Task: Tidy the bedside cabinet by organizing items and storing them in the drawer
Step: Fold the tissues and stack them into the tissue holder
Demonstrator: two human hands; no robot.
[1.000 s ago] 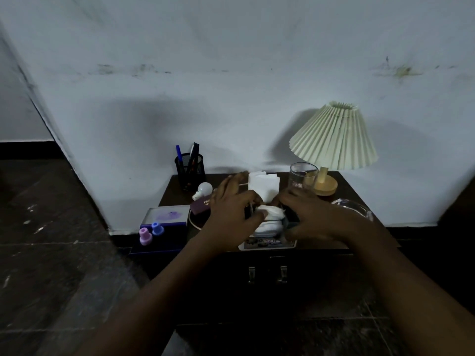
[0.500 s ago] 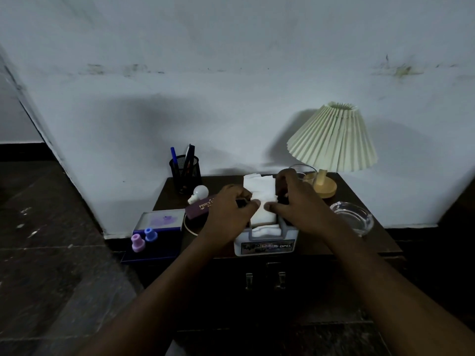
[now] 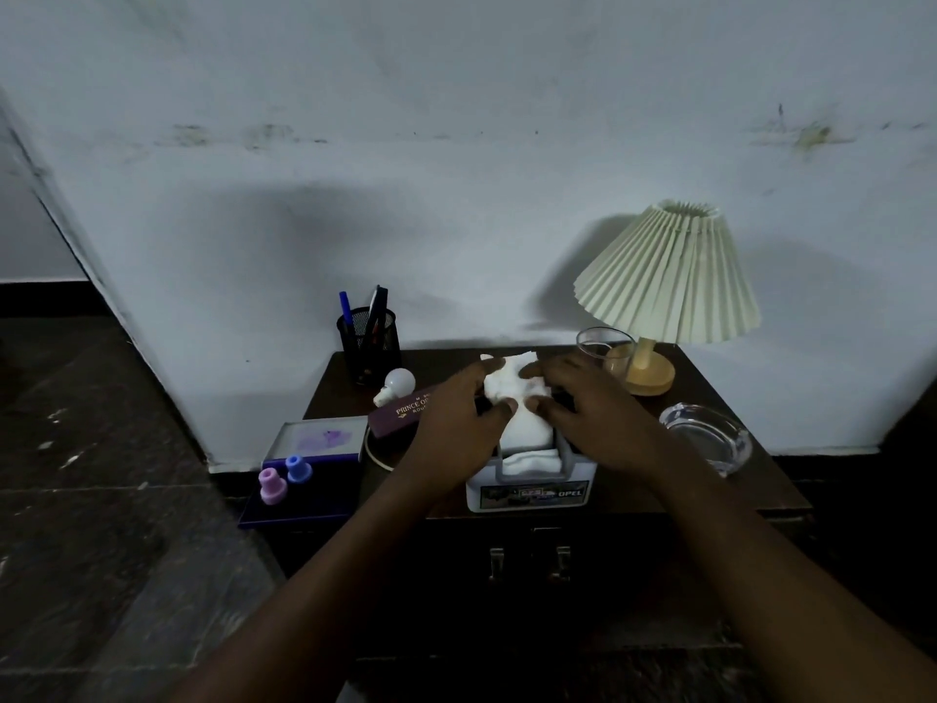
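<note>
Fingers of left hand [image 3: 456,423] and right hand [image 3: 593,418] pinch tissue [image 3: 517,390] in "OPEL" holder [image 3: 527,493] beside "PRINCE OF" box [image 3: 400,411].

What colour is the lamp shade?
The lamp shade is pale cream and pleated; head view.

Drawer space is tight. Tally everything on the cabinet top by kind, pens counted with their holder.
Lamp: 1
Drinking glass: 1
Glass ashtray: 1
Pen holder: 1
Light bulb: 1
Maroon box: 1
Pale ring under it: 1
Tissue box holding tissues: 1
Total: 8
</note>
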